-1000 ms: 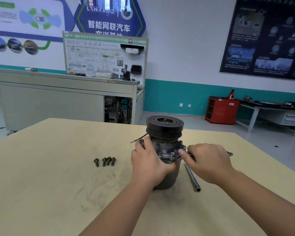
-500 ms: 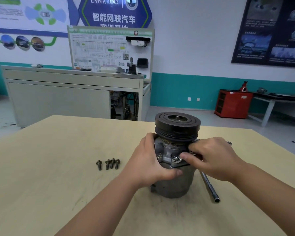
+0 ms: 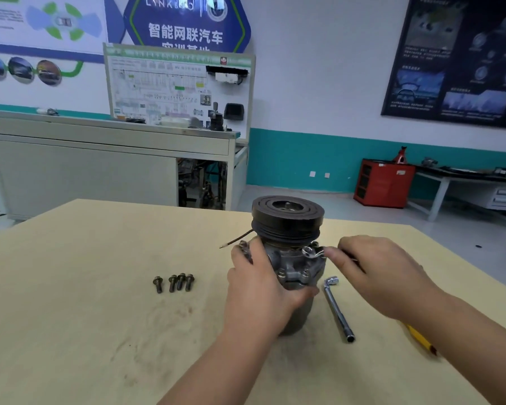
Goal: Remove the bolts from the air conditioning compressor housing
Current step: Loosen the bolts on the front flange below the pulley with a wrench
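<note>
Reaching in from the near edge, two bare forearms cross a pale, scuffed wooden table (image 3: 70,331) smudged with dark marks. A yellow-handled tool (image 3: 418,339) lies by the right forearm, partly hidden under it. The left hand (image 3: 260,290) wraps its fingers and thumb tightly round the grey cast-metal air conditioning compressor (image 3: 292,267), which stands upright near the table's middle. The right hand (image 3: 383,279) holds a small shiny steel spanner (image 3: 311,252), fingers curled together on its handle. The spanner's open head sits at the right side of the housing flange. Whether it is seated on a bolt head cannot be told. Small fitted bolt heads (image 3: 281,273) show on the flange's near face.

A long steel socket bar (image 3: 338,308) with a bent end lies flat just right of the compressor, below the right hand. Four loose dark flanged bolts (image 3: 173,283) lie in a row well to the left.

A black grooved round pulley (image 3: 287,214) caps the compressor, and a thin black wire (image 3: 235,239) juts leftward from beneath it.

Beyond the table stand a grey metal cabinet (image 3: 85,171) bearing a white diagram board (image 3: 178,86), and a red metal cabinet (image 3: 383,182) against the teal-banded wall.
</note>
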Demonstrator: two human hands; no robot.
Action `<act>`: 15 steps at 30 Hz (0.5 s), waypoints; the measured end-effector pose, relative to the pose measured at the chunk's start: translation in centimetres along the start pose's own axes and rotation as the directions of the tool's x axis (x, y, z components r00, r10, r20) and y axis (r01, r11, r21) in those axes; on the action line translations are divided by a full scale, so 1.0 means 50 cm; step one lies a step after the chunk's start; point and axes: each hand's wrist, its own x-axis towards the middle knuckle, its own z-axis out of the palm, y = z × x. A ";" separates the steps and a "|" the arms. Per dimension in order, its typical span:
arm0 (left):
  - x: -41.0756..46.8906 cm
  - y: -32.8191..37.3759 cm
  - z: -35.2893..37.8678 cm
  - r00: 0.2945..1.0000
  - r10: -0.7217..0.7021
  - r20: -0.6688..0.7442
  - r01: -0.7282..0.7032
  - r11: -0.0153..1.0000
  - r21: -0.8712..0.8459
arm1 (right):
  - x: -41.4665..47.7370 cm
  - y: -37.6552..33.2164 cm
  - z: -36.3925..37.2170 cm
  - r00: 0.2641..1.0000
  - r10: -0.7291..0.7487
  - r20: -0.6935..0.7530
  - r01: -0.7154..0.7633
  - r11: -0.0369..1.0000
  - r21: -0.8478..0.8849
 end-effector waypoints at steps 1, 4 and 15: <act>-0.010 0.009 0.003 1.000 -0.019 0.004 0.019 0.999 0.049 | -0.007 -0.006 -0.002 0.999 0.019 0.041 -0.020 0.999 0.027; -0.034 0.019 -0.002 0.998 -0.035 0.050 0.027 0.989 0.146 | -0.027 -0.025 -0.013 0.988 0.109 0.108 -0.120 0.987 0.105; -0.046 0.024 -0.001 0.995 -0.067 0.068 0.043 0.951 0.306 | -0.044 -0.101 0.007 0.932 0.302 0.202 -0.267 0.946 -0.183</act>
